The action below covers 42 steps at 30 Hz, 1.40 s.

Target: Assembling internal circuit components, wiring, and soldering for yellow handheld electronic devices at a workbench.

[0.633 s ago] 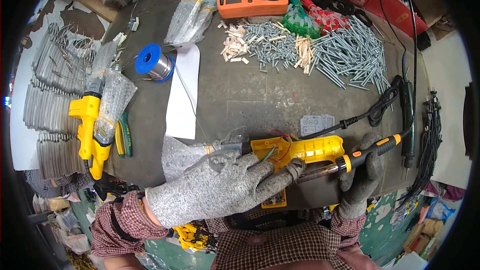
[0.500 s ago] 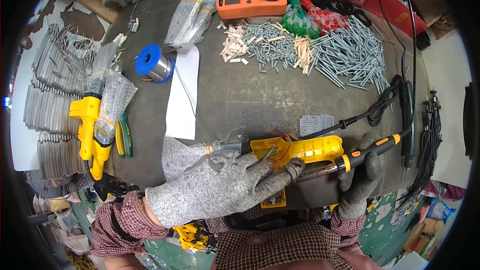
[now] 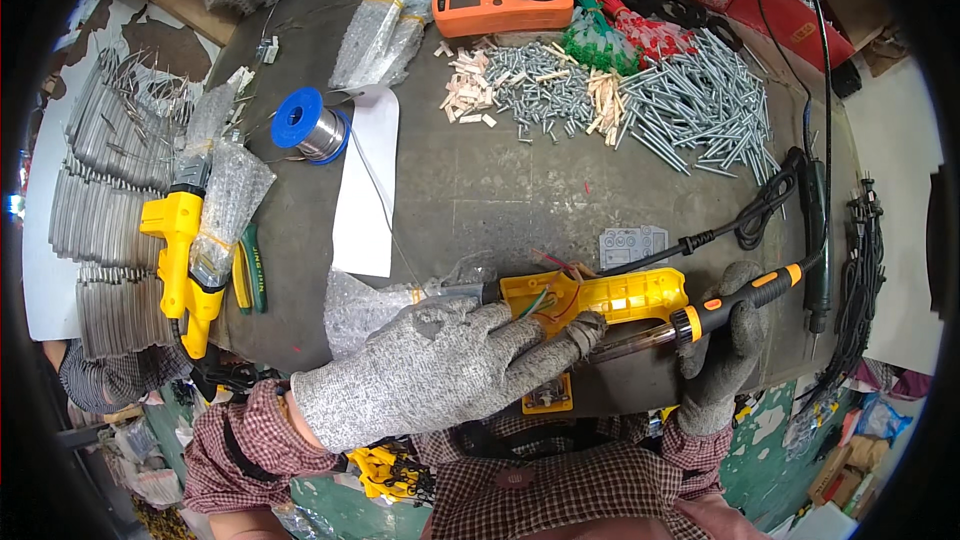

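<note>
My left hand [image 3: 430, 365], in a grey knit glove, bends over the near edge of an open yellow plastic tool housing [image 3: 640, 295]. Its fingers are drawn together beside red and green wires [image 3: 545, 302]; whatever they grip is hidden. In my right hand [image 3: 735, 340], also gloved, is a soldering iron [image 3: 745, 306] with a black and orange handle. The iron's metal shaft points left at my left thumb, and its tip is hidden there. Bubble wrap [image 3: 355, 315] surrounds the part left of the housing. Below my left fingers lies a small yellow piece with metal parts [image 3: 548, 396].
A blue solder spool [image 3: 297, 118] stands on white paper [image 3: 365, 200], its strand running toward my left hand. At left are a yellow tool [image 3: 178, 250] and green-handled pliers [image 3: 255, 270]. Screws [image 3: 700, 100] and an orange meter [image 3: 505, 3] lie behind. A black cable [image 3: 720, 238] crosses at right.
</note>
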Each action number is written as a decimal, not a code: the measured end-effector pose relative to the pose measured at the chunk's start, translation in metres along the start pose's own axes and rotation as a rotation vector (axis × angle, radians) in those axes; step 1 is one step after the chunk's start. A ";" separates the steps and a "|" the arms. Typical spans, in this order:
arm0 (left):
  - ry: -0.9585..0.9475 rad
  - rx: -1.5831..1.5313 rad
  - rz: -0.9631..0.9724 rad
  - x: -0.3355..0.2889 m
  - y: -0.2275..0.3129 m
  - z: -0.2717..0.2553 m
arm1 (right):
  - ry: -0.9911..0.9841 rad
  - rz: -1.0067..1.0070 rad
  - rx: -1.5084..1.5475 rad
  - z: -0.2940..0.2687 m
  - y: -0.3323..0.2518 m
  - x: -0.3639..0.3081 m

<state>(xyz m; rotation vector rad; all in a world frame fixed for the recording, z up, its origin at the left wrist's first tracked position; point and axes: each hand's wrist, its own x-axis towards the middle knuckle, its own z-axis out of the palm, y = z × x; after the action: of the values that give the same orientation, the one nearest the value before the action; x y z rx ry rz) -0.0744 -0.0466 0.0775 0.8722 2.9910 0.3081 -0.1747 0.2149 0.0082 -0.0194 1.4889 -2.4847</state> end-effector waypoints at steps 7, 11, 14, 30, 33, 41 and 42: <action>-0.042 -0.035 0.006 -0.002 0.001 0.000 | -0.044 0.002 -0.022 -0.001 -0.002 0.001; -0.066 -0.019 0.012 -0.004 -0.001 0.002 | -0.069 0.009 0.001 -0.002 -0.001 0.001; -0.099 -0.119 0.024 -0.003 -0.003 -0.005 | -0.051 0.025 -0.012 -0.003 -0.002 0.002; 0.092 -1.365 -0.487 0.046 -0.040 0.016 | -0.100 0.036 -0.055 -0.002 -0.002 0.000; 0.024 -1.326 -0.392 0.052 -0.043 0.025 | -0.124 0.042 -0.050 -0.002 -0.002 0.001; -0.032 -1.502 -0.328 0.032 -0.035 0.006 | -0.107 0.020 -0.077 -0.002 -0.003 0.004; -0.069 -1.332 -0.223 0.022 -0.038 0.007 | -0.075 0.009 -0.073 0.001 -0.001 0.002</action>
<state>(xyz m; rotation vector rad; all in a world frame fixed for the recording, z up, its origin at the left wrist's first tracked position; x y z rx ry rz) -0.1131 -0.0647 0.0639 0.3287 1.9757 1.8181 -0.1767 0.2142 0.0093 -0.1179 1.5443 -2.3935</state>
